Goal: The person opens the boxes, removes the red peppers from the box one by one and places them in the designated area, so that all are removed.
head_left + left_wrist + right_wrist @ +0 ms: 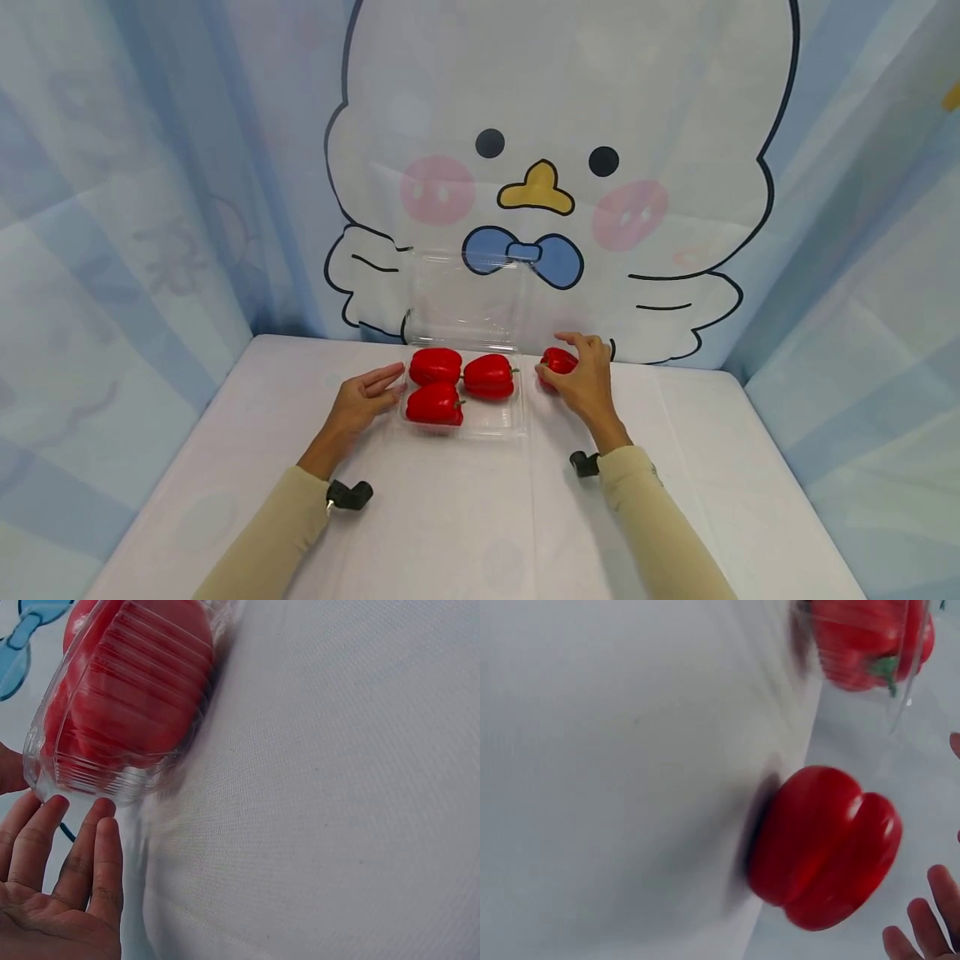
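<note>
Three red bell peppers sit in the open clear clamshell; a fourth bell pepper lies at its three o'clock, beneath the right hand, grip spread apart. The left hand, grip also apart, is at nine o'clock.

Left arm, beige-sleeved, enters from 7 o'clock and points toward 1. Left hand found at 8 o'clock: fingers extended, aimed toward 2. Right arm, likewise sleeved, enters from 5 o'clock and points toward 11. Right hand found at 4 o'clock: fingers arched, thumb directed toward 10, grip spread.
</note>
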Demonstrator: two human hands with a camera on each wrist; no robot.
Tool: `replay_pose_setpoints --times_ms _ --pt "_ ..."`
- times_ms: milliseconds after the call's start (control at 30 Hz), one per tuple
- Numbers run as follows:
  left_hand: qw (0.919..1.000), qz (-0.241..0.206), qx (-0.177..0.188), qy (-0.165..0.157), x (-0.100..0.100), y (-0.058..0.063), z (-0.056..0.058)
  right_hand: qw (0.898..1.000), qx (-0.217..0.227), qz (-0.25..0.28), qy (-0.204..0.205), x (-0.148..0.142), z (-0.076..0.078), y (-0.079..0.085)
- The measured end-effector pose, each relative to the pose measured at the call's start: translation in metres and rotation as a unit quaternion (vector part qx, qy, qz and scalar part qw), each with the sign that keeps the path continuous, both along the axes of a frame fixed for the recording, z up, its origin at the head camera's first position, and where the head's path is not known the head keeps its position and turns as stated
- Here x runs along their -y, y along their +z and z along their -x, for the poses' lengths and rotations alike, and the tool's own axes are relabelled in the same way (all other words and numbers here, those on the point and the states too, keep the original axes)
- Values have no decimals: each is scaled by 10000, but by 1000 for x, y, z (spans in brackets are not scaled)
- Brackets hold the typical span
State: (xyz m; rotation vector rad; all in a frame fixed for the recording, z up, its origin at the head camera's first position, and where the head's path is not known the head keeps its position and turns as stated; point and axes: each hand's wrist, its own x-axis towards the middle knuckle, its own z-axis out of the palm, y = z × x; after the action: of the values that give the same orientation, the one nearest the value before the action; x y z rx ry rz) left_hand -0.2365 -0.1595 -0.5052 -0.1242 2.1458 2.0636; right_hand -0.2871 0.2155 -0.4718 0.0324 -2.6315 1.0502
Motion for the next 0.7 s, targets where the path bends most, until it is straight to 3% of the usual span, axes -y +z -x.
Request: replay_pose_setpoints --times_ms 333,700 --pt "10000 -58 -50 -47 1 0 -1 9942 -738 91 772 19 -10 7" --pt "10000 -40 2 -35 0 1 0 9904 -535 260 1249 48 -19 7"
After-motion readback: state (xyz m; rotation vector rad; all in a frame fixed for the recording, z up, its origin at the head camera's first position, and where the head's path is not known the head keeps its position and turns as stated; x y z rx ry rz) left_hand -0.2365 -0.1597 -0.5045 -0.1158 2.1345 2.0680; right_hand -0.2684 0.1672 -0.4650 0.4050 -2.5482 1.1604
